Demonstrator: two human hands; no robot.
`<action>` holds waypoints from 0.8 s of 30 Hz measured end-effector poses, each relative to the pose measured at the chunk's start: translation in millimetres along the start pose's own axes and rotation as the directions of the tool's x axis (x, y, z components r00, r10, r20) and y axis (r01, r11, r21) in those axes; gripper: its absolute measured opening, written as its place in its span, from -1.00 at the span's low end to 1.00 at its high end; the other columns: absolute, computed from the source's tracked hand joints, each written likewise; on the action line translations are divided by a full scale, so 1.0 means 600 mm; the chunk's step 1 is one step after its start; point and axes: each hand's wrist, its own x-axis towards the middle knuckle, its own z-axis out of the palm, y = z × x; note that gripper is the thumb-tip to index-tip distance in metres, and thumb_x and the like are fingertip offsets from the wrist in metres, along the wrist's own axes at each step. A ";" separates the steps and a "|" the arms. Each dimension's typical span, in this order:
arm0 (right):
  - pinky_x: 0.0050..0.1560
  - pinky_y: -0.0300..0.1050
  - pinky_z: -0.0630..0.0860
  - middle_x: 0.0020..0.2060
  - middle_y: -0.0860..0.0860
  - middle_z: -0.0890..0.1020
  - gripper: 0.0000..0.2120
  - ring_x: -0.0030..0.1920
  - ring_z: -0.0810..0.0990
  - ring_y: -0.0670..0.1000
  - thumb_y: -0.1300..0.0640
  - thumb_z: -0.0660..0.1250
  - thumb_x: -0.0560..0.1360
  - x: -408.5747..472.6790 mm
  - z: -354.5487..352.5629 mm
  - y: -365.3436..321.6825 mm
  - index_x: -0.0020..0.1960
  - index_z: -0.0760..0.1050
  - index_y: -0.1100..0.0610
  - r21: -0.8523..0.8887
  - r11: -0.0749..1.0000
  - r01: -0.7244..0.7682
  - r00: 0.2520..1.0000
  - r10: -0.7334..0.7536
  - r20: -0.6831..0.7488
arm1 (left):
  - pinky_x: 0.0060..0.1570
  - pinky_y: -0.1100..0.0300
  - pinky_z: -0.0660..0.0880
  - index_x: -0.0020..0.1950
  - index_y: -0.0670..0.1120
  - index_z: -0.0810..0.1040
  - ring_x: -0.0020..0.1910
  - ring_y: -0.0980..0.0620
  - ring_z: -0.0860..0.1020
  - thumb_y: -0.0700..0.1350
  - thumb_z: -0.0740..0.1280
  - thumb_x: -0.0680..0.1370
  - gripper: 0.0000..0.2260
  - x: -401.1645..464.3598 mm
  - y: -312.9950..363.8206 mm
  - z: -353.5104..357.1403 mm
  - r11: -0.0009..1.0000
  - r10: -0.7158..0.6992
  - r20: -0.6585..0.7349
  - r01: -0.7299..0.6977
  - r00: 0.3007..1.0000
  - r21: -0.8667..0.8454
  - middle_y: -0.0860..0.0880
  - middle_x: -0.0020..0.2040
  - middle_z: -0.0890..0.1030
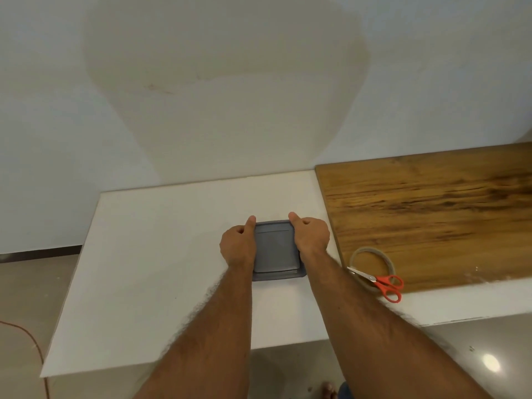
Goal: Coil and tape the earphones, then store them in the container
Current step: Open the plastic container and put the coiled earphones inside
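A square grey container (275, 253) with its lid on sits in the middle of the white table (161, 269). My left hand (238, 246) grips its left side, fingers curled down over the edge and thumb lying along the lid's left rim. My right hand (311, 235) grips the right side the same way, thumb pointing toward the far right corner. The earphones are not visible; the lid hides whatever is inside.
A roll of clear tape (371, 267) lies at the near left corner of the wooden board (437, 214), with red-handled scissors (383, 283) across it. A wall stands behind the table. A thin red cord (34, 347) runs on the floor at left.
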 end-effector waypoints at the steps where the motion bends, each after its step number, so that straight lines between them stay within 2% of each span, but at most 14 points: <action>1: -0.23 -0.15 0.38 -0.34 0.08 0.58 -0.57 -0.31 0.50 0.01 -0.09 0.32 0.55 0.000 -0.001 -0.002 -0.20 0.62 0.28 -0.017 1.000 -0.004 1.000 0.004 0.003 | -0.27 0.15 0.41 -0.23 -0.20 0.62 -0.33 -0.01 0.50 0.20 0.24 0.58 -0.52 0.001 0.000 -0.001 1.000 -0.001 0.000 0.001 1.000 0.011 -0.02 -0.38 0.54; 4: -0.21 -0.16 0.38 -0.33 0.06 0.58 -0.58 -0.30 0.50 -0.01 -0.11 0.30 0.55 -0.001 -0.005 -0.005 -0.20 0.62 0.24 -0.046 0.999 0.000 1.000 0.001 0.011 | -0.32 0.18 0.37 -0.24 -0.19 0.61 -0.33 -0.01 0.50 0.20 0.23 0.58 -0.51 0.004 0.006 -0.003 0.999 0.011 0.008 -0.011 1.000 0.047 -0.01 -0.39 0.53; 7: -0.30 -0.21 0.33 -0.38 0.01 0.54 -0.59 -0.37 0.45 -0.07 -0.12 0.29 0.56 -0.006 -0.007 -0.007 -0.29 0.53 0.18 -0.051 0.999 0.014 0.999 -0.012 0.032 | -0.37 0.21 0.34 -0.24 -0.18 0.61 -0.34 0.01 0.49 0.20 0.22 0.58 -0.51 -0.002 0.008 -0.003 0.999 0.021 0.002 -0.021 1.000 0.044 -0.01 -0.39 0.53; 9: -0.29 -0.20 0.32 -0.42 -0.01 0.50 -0.57 -0.39 0.42 -0.08 -0.13 0.29 0.55 -0.012 -0.013 -0.008 -0.36 0.46 0.13 -0.045 0.999 0.019 0.997 -0.016 0.069 | -0.32 0.18 0.38 -0.24 -0.17 0.60 -0.33 0.02 0.50 0.21 0.23 0.58 -0.52 -0.006 0.007 -0.006 1.000 0.011 0.004 -0.011 1.000 0.019 -0.02 -0.35 0.56; 12: -0.23 -0.12 0.39 -0.37 -0.01 0.55 -0.60 -0.31 0.49 -0.02 -0.17 0.33 0.51 -0.017 -0.029 0.005 -0.29 0.53 0.15 -0.019 0.999 0.042 0.991 -0.039 0.130 | -0.15 0.12 0.48 -0.22 -0.11 0.58 -0.24 -0.03 0.54 0.24 0.24 0.56 -0.56 -0.002 0.002 -0.012 0.998 -0.015 0.046 0.018 0.999 -0.064 -0.02 -0.28 0.59; 15: -0.22 0.04 0.49 -0.35 0.03 0.55 -0.60 -0.30 0.50 0.03 -0.16 0.40 0.45 -0.033 -0.044 0.030 -0.24 0.54 0.20 -0.063 0.997 0.050 0.982 -0.038 0.184 | -0.18 0.12 0.41 -0.36 -0.07 0.40 -0.31 0.00 0.43 0.25 0.17 0.58 -0.53 -0.013 -0.002 -0.034 0.993 -0.036 0.019 0.038 0.999 -0.113 0.01 -0.38 0.45; 17: -0.21 0.12 0.58 -0.36 0.08 0.54 -0.60 -0.32 0.50 0.05 -0.14 0.43 0.42 -0.047 -0.056 0.042 -0.25 0.54 0.22 -0.066 0.998 -0.012 0.973 0.027 0.227 | -0.21 0.14 0.37 -0.38 -0.07 0.33 -0.32 0.01 0.41 0.24 0.11 0.61 -0.51 -0.034 -0.010 -0.049 0.999 -0.014 -0.001 0.014 1.000 -0.032 0.01 -0.40 0.41; 21: -0.21 0.00 0.60 -0.19 0.14 0.64 -0.74 -0.19 0.60 0.09 0.05 0.51 0.41 -0.080 -0.081 0.056 -0.11 0.58 0.24 0.018 0.973 -0.232 0.894 0.205 0.399 | -0.17 0.16 0.37 -0.14 -0.11 0.53 -0.17 -0.02 0.53 0.28 0.09 0.59 -0.51 -0.092 -0.038 -0.060 0.988 0.085 0.018 -0.086 0.996 0.128 -0.01 -0.21 0.57; 24: -0.16 0.03 0.65 -0.09 0.19 0.66 -0.80 -0.13 0.63 0.13 0.20 0.54 0.38 -0.100 -0.087 0.066 -0.05 0.59 0.22 0.060 0.965 -0.255 0.888 0.209 0.410 | -0.14 0.16 0.41 0.00 -0.12 0.56 -0.12 -0.04 0.57 0.27 0.17 0.57 -0.54 -0.123 -0.057 -0.055 0.976 0.139 0.020 -0.140 0.990 0.169 -0.04 -0.13 0.62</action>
